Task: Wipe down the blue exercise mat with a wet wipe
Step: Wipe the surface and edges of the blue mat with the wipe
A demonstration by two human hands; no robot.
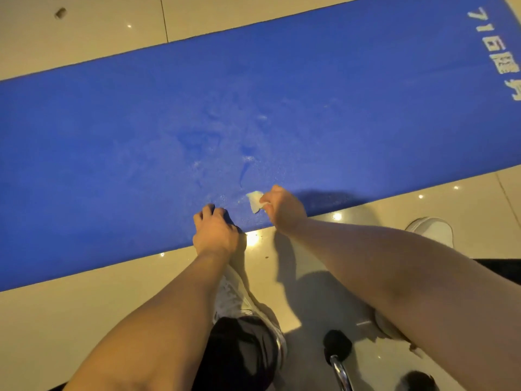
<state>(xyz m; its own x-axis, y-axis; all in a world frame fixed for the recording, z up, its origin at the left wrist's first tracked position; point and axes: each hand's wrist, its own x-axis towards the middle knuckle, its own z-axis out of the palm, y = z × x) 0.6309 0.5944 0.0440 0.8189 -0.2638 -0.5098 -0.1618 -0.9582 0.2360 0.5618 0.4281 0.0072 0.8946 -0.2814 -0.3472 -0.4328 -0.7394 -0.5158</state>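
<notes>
Down on the tiled floor (84,320), the blue exercise mat (112,150) lay slantwise from near left to far right, with white lettering (496,52) printed at its far right end. The right hand (284,208) was at the mat's near edge, its grip clenched on a small crumpled wet wipe (255,201) held against the mat. Paler, smeared patches (220,153) showed on the blue just beyond it. The left hand (214,227) rested on the same edge just left of the wipe, fingers bent; whether its grip clutched the mat or merely pressed on it could not be told. Under the left forearm sat a white shoe (234,292) and a dark-trousered knee (242,354), and a second white shoe (431,230) stood on the floor to the right, near the mat. A chrome chair leg (341,371) with a black caster (337,344) stood between the forearms, nearest of all. A small brownish object (60,13) lay on the tiles beyond the mat — far left.
</notes>
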